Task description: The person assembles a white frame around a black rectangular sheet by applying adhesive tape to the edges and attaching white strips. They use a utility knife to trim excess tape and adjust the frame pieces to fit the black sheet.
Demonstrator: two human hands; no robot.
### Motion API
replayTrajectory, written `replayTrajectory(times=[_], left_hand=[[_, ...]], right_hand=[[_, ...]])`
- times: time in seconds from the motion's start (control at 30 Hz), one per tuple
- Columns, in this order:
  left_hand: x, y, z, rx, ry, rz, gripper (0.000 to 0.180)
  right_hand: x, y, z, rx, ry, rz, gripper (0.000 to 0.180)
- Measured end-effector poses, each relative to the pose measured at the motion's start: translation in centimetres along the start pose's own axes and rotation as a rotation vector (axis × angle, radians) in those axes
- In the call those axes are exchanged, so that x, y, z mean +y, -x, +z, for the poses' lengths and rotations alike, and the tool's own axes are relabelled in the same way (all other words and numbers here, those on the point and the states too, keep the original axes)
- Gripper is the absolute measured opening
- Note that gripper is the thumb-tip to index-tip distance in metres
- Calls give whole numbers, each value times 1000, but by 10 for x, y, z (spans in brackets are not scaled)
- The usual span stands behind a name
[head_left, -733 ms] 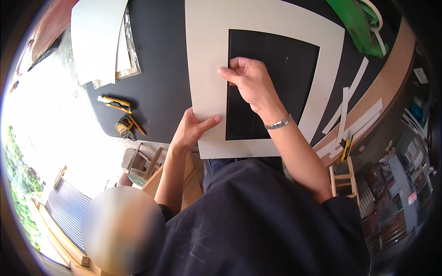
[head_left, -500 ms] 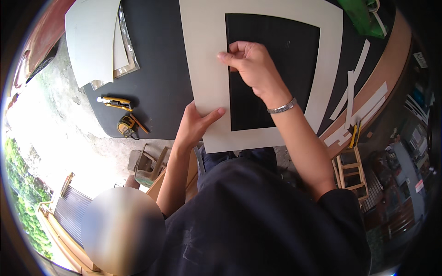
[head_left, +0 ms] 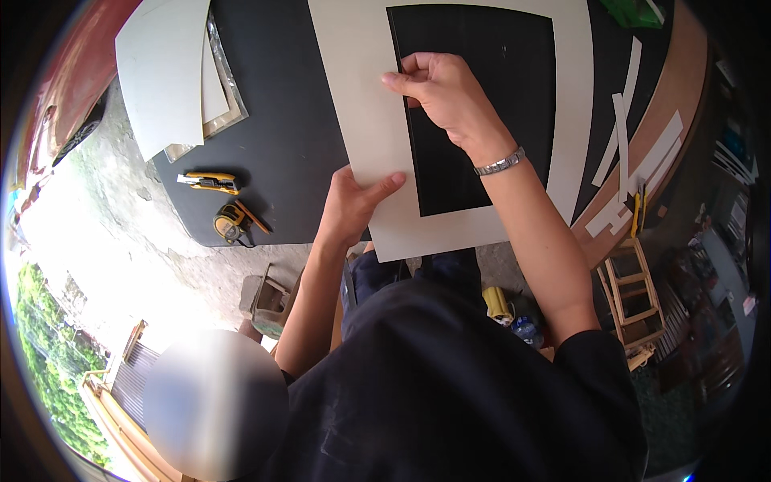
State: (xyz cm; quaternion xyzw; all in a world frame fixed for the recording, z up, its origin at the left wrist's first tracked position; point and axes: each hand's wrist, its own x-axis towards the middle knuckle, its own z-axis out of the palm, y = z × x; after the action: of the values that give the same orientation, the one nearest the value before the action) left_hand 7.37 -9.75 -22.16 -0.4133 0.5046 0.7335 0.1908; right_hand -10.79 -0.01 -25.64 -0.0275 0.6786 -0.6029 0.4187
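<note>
A white mat board frame (head_left: 482, 229) with a large rectangular opening lies over the dark table top, its near edge overhanging toward me. My left hand (head_left: 357, 201) grips its left border near the bottom corner, thumb on top and fingers hidden beneath. Higher up, my right hand (head_left: 442, 92) pinches the inner edge of the same left border, thumb on the face and fingertips inside the opening. A metal bracelet circles my right wrist. Through the opening shows the black surface.
At the left are white sheets (head_left: 165, 88), a yellow box cutter (head_left: 209, 182), a yellow tape measure (head_left: 230, 221) and a pencil (head_left: 254, 217). White strips (head_left: 620, 136) lie at right, near another yellow cutter (head_left: 639, 210). A green bag (head_left: 630, 11) sits far right; a wooden ladder-like frame (head_left: 633, 281) stands below.
The frame has tilted slightly, its bottom edge shifting to the right. Both hands keep their hold on the left border. The whole view has shifted a little.
</note>
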Motion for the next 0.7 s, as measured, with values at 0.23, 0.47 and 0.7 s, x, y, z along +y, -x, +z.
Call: replayTrajectory(times=[0.23,0.47,0.7], left_hand=[[-3,0,-1,-11,13,0,38],[-3,-3,-3,-8,-48,4,36],[1,-2,1,-25,72,-9,32]], right_hand=[[-2,0,0,4,-11,26,21],[0,-2,-1,4,-13,6,21],[19,25,3,78,101,-52,35]])
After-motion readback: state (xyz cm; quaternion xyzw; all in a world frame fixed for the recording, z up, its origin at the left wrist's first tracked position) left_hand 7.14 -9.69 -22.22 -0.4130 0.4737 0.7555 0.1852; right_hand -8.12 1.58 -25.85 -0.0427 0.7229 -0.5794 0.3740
